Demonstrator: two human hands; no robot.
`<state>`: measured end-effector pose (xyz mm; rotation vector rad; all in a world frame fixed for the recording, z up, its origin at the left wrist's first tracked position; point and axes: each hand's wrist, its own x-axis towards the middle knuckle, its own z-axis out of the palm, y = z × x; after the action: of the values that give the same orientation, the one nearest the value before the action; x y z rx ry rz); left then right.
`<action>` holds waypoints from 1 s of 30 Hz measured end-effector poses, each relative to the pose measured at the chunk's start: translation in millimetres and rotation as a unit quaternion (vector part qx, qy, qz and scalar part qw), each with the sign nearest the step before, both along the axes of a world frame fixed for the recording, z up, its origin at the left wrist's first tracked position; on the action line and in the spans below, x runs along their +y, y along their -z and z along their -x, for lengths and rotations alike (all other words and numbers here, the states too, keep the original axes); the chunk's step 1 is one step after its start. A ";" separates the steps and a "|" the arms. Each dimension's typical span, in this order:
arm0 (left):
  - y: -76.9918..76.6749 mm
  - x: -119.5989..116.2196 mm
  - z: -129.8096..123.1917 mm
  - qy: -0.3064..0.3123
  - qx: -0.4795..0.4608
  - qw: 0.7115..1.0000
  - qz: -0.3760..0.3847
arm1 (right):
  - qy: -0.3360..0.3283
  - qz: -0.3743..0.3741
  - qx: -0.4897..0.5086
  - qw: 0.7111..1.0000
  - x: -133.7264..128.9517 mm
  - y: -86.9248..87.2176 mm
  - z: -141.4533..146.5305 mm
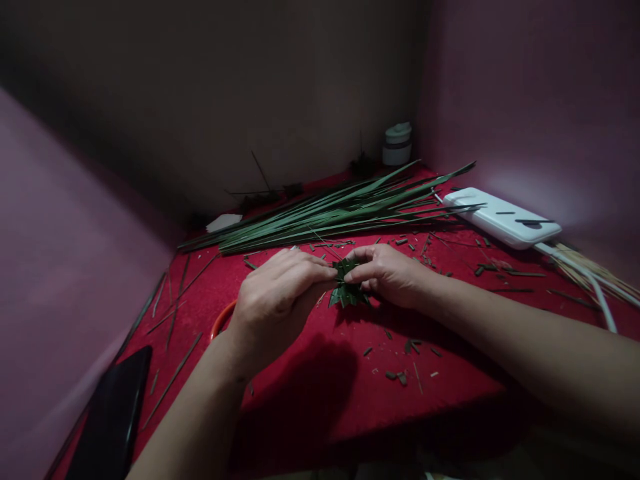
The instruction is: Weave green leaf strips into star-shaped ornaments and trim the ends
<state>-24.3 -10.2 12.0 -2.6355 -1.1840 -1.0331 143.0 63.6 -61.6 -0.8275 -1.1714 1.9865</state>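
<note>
Between my two hands is a small woven palm-leaf piece (345, 293), dark green with pointed, zigzag edges. My left hand (280, 293) is closed, its thumb and fingertips pinching the piece from the left side. From the right, my right hand (383, 273) grips it between thumb and bent fingers. Thin stems or strips stick up from the top of the piece. Partly hidden behind my left hand is an orange round rim (221, 320). Beyond both hands, a bundle of long green palm leaves (310, 210) lies across the table.
A red cloth (320, 393) covers the table, scattered with leaf scraps. A black phone (113, 413) lies at the left edge. On the right are a white power bank (500, 217) with a cable (597, 293) and thin sticks (600, 270). A lidded container (397, 143) stands at the back.
</note>
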 end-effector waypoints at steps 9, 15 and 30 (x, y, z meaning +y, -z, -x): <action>2.2 2.1 -0.3 0.010 -0.014 1.000 -0.021 | -0.013 -0.018 0.017 1.000 -1.3 -0.7 -0.4; 1.8 1.4 -0.6 0.011 -0.012 1.000 -0.018 | -0.012 -0.023 0.014 1.000 -0.2 4.8 -0.6; -3.2 1.7 -0.1 -0.056 -0.003 0.998 0.007 | -0.009 -0.018 0.037 0.999 0.2 1.9 -0.7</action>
<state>-24.2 -8.5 15.2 -2.5439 -1.3281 -1.0162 143.7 63.8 -63.5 -0.7209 -1.1710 1.9881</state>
